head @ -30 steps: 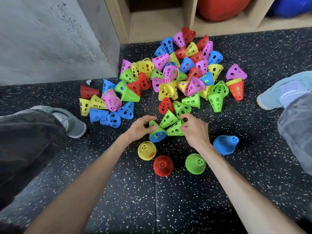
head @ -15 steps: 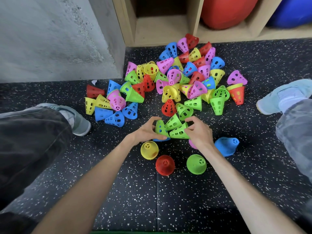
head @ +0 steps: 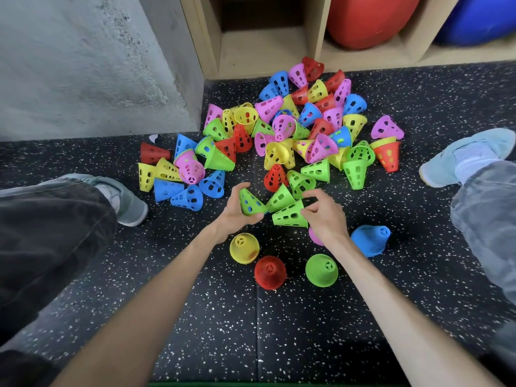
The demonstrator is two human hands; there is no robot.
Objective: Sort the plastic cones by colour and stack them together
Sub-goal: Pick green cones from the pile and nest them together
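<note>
Green cone (head: 250, 203) in left hand (head: 233, 216); right hand (head: 324, 216) pinching another.

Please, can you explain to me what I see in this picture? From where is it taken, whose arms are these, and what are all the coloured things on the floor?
There is no machine here. The picture comes from a camera worn on a person's head, looking down, so the two bare arms are that person's own. The person sits on a dark speckled floor before a pile of plastic cones with holes, in several colours. The left hand holds a green cone; the right hand grips another green cone. Nearer stand sorted cones, tip upward: yellow, red, green and blue.
</note>
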